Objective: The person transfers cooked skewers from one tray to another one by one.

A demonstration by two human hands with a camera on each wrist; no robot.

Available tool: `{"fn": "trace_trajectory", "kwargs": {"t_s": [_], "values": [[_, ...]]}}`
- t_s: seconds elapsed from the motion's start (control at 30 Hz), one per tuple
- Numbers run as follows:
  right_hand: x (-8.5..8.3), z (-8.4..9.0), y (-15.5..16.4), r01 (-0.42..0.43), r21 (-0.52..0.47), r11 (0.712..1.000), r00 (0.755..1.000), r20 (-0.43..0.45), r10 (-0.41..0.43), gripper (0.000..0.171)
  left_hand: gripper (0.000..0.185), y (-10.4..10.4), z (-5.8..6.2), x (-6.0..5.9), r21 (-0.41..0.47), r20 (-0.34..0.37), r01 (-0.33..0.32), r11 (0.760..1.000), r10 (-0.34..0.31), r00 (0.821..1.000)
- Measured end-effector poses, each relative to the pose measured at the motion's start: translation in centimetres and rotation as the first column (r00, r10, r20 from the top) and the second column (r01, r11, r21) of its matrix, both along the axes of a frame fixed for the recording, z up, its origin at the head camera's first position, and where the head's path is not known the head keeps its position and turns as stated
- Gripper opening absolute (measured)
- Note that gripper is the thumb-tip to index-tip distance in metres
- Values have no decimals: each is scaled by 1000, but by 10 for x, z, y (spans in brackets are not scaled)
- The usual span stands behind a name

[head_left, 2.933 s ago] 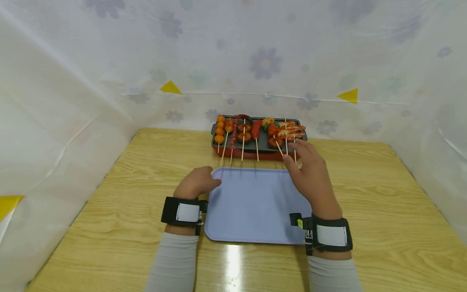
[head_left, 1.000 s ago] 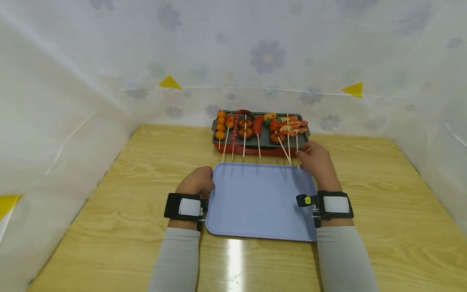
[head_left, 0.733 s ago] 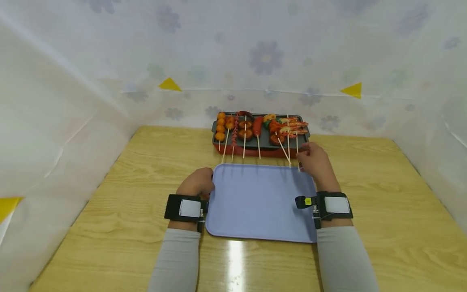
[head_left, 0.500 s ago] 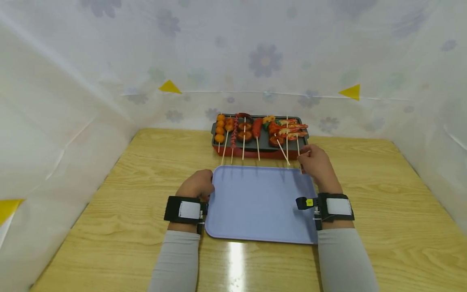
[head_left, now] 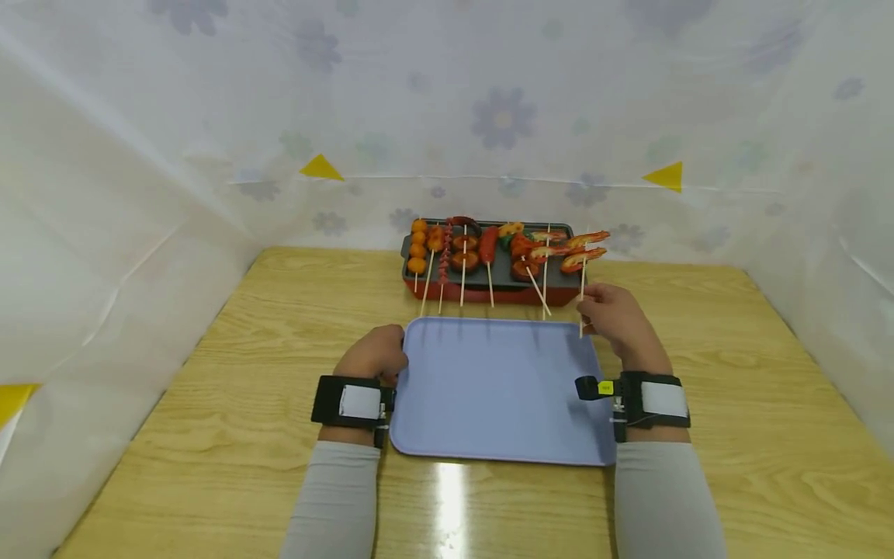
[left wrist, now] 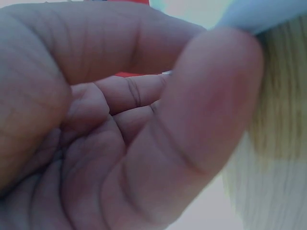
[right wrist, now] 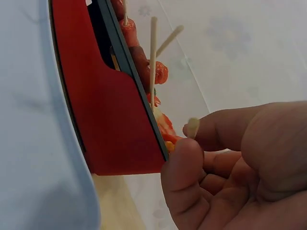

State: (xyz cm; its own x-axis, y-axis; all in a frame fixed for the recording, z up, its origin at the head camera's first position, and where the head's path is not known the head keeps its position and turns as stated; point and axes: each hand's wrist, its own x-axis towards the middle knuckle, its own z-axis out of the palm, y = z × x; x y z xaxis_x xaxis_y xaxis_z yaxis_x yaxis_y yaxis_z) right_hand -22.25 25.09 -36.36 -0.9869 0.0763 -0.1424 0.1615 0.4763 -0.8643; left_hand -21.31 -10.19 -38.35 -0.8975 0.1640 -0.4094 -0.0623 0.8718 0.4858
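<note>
A pale blue tray [head_left: 499, 388] lies on the wooden table. At its left rim my left hand [head_left: 375, 354] holds the edge, fingers curled; in the left wrist view the thumb [left wrist: 211, 100] hides the other fingertips. Beyond the tray stands a small red grill [head_left: 482, 295] with a dark top, bearing several food skewers. My right hand [head_left: 618, 318] pinches the stick of a shrimp skewer [head_left: 585, 256] between thumb and forefinger, at the grill's right end. In the right wrist view the butt of that stick [right wrist: 193, 127] pokes out above the thumb.
On the grill lie a skewer of orange balls [head_left: 417, 252], a sausage skewer [head_left: 488, 244] and another shrimp skewer [head_left: 546, 256]. Several sticks overhang its front toward the tray. A flowered white sheet [head_left: 503, 116] hangs behind and beside the table [head_left: 230, 388].
My right hand came down to the rightmost shrimp skewer, pinched its stick, and has drawn it to the right, apart from the other shrimp. The left hand stays at the tray's left edge.
</note>
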Motion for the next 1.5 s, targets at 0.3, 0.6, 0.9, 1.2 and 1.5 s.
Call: {"fn": "trace_trajectory", "kwargs": {"t_s": [0.3,0.6,0.9,1.2,1.5], "values": [[2,1,4,-49,-7,999,998,28,50,41,15,-1,0,1,4,-6,2,1000,-2,1000],[6,3,0,-111,60,992,993,30,110,36,16,-3,1,0,11,-8,8,1000,-8,1000],[15,8,-3,-187,168,968,982,18,186,28,29,-7,-1,-1,83,12,-12,996,11,1000],[21,17,-3,-142,269,953,986,-47,161,22,29,-6,0,-2,86,-8,-2,996,3,1000],[28,21,-4,-96,281,955,982,-128,137,21,27,-7,-2,0,74,-9,5,997,-4,1000]]}}
